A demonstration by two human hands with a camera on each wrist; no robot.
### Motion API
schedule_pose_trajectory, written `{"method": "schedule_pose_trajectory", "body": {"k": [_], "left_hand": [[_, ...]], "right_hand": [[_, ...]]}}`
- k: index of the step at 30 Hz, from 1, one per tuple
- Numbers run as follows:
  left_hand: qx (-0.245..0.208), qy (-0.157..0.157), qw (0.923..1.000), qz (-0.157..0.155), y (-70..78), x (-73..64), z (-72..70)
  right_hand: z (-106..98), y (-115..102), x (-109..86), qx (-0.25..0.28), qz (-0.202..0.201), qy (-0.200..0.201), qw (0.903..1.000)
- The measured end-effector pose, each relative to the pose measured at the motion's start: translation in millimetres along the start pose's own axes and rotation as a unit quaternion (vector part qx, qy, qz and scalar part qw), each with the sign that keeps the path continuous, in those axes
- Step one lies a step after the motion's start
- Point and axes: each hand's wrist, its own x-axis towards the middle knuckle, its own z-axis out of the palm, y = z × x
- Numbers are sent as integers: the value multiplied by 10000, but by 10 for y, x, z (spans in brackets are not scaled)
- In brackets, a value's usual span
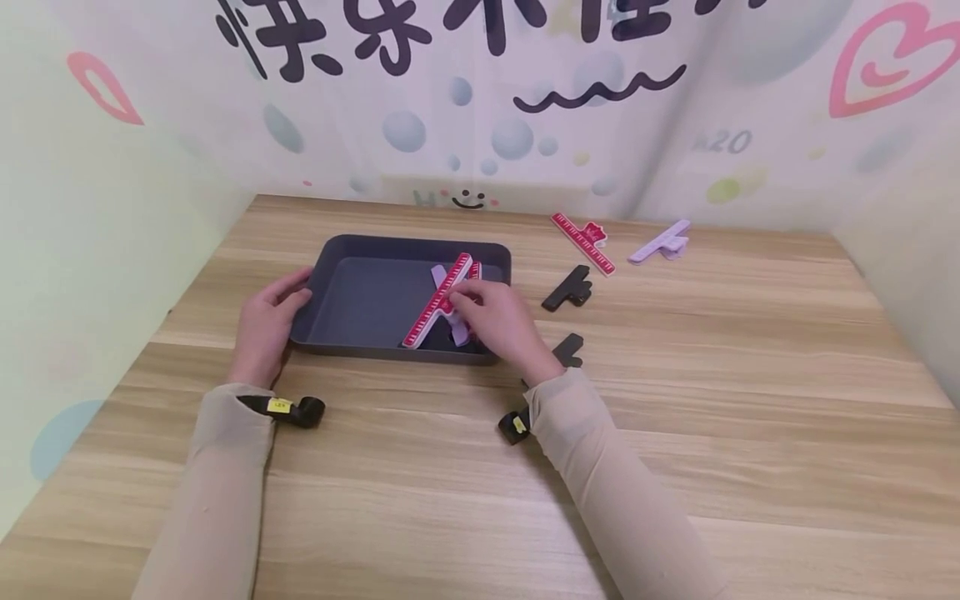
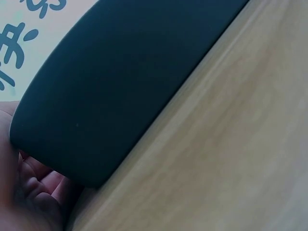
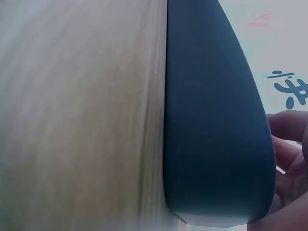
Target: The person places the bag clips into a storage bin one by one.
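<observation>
A dark grey rectangular tray [image 1: 352, 312] lies on the table, and my left hand [image 1: 266, 325] holds its left end, thumb at the rim. In the left wrist view curled fingers [image 2: 43, 185] show by the tray's end. My right hand [image 1: 501, 321] reaches over the tray's right side and pinches a red and white clip [image 1: 423, 327] with a piano-key pattern. Beneath that clip lie a lilac clip [image 1: 460, 333], another red clip [image 1: 476, 270] and something black, all partly hidden. From the right wrist, the tray's wall [image 3: 216, 125] covers the clips.
Right of the tray lie a red clip [image 1: 583, 243], a lilac clip [image 1: 660, 242] and a black clip [image 1: 567, 289]. Another black clip [image 1: 569, 347] is partly covered by the right wrist. A printed cloth [image 1: 480, 108] hangs behind the table [image 1: 735, 400].
</observation>
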Motion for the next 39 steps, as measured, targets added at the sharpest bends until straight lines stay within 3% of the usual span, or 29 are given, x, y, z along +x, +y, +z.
{"method": "schedule_pose_trajectory", "body": {"k": [7, 17, 24, 35, 39], "left_hand": [[23, 9, 10000, -24, 2, -4, -17], [31, 55, 10000, -7, -5, -3, -27], [-190, -10, 9998, -64, -23, -3, -9], [-63, 31, 10000, -17, -5, -3, -4], [-110, 22, 9999, 10, -2, 7, 0]], "right_hand": [[5, -40, -8, -540, -206, -167, 9982], [11, -55, 19, -698, -414, -326, 9962], [19, -68, 34, -755, -321, -405, 9958], [50, -145, 26, -913, -373, -522, 9938], [81, -143, 29, -739, -362, -590, 9949]]}}
